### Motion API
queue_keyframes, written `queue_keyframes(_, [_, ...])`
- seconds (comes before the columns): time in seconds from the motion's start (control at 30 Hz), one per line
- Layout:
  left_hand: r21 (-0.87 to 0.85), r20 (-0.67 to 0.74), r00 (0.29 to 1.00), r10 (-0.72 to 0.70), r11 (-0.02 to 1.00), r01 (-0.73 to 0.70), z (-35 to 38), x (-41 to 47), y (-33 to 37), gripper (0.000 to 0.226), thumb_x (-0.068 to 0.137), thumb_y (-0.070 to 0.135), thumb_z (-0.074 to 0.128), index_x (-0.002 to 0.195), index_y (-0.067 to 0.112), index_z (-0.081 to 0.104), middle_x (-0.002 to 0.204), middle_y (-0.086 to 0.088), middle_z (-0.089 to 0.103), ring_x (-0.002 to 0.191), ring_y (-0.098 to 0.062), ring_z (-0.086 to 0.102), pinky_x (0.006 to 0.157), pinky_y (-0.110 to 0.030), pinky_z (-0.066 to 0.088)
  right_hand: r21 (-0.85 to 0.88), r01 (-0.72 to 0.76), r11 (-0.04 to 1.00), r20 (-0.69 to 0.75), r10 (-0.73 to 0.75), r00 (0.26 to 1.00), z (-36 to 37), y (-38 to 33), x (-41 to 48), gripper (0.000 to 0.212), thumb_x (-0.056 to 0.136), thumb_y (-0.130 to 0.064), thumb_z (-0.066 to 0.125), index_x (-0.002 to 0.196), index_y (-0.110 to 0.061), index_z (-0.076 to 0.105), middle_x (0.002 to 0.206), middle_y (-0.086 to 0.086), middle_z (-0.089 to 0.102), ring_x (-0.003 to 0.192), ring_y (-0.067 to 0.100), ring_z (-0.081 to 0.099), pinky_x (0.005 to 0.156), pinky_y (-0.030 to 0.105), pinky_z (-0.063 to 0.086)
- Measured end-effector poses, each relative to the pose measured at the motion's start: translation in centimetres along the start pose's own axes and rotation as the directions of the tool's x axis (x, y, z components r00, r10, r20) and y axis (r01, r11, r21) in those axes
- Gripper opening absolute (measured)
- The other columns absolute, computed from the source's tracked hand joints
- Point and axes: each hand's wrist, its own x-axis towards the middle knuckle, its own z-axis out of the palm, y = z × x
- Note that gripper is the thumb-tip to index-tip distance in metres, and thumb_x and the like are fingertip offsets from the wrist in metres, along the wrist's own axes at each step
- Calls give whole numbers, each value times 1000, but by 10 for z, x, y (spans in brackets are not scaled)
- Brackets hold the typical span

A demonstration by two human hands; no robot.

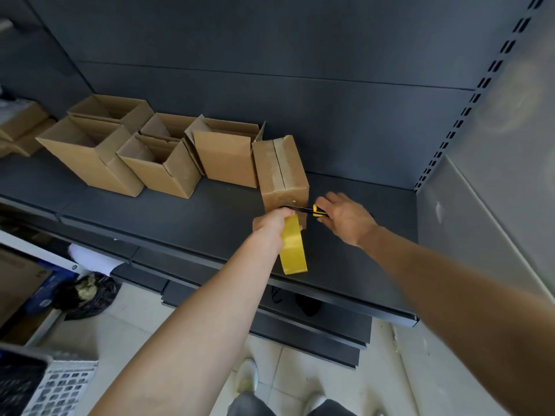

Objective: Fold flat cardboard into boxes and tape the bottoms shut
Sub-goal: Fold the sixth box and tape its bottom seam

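Yellow and glossy, the tape roll (293,249) sits in the left hand (269,221), whose fingers curl round its upper rim so that the roll hangs on edge just off the near face of the box (282,166). Held that way, I judge, the strip running from roll to cardboard is pulled taut for cutting, though the strip itself is too blurred to make out. The right hand (345,218) is on the other side, fingers closed on the yellow handle of a knife (304,209), its dark blade laid level across the gap between fist and box, low on the box's near face; whether it touches the cardboard I cannot tell. The box stands on the dark shelf (180,214) with its bottom turned up: the two flaps meet in a seam running front to back, and a pale glossy band of tape covers it, which is likely why the cut falls at the near edge. To its left stand the open boxes (156,163), at least five, mouths up, in two rough rows before the grey back panel (300,70); they look finished and set aside. By this reading the bottom seam is taped and only severing the strip is left before the box can be turned over to join them.
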Motion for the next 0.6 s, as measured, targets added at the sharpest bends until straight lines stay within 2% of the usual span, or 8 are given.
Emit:
queue_keyframes(0.17, [21,17,999,-36,999,36,-8,3,2,37,77,13,75,110,3,62,83,-16,69,57,-24,65,58,-35,55,11,-7,1000,-7,7,1000,7,-10,5,20,96,-18,52,114,-9,51,109,10,51,101,27,47,74,42,49])
queue_keyframes(0.27, [36,41,998,-49,998,48,-11,6,3,37,76,13,75,109,4,62,81,-16,69,59,-25,66,65,-37,57,19,-36,999,5,36,999,10,-13,11,20,97,-16,50,116,-11,49,111,9,50,103,26,45,78,41,48])
queue_keyframes(0.4, [127,47,997,-64,990,58,-20,10,4,35,73,19,78,102,5,65,86,-13,69,74,-27,66,75,-40,56,-153,-59,986,142,82,986,21,-7,9,31,95,-12,51,125,-16,44,118,8,47,108,27,44,84,37,43])
queue_keyframes(0.5, [174,63,994,-89,982,77,-29,10,4,21,78,18,76,83,6,60,72,-11,64,66,-25,60,69,-37,53,-203,-118,972,214,162,963,33,-5,-2,39,93,-12,54,130,-17,41,124,8,47,113,27,44,88,37,42])
queue_keyframes(0.57, [165,106,988,-115,982,97,-32,8,7,19,82,19,73,89,5,61,67,-11,66,65,-24,62,70,-38,54,-271,-156,950,248,225,942,32,-6,4,45,91,-14,57,132,-17,41,127,7,48,119,28,42,92,38,40])
queue_keyframes(0.6, [154,126,986,-111,984,91,-33,8,10,21,85,18,70,98,5,62,73,-12,67,67,-25,63,69,-39,55,-312,-180,933,254,265,930,30,-7,10,46,89,-15,58,132,-15,42,128,8,48,121,29,40,93,39,39])
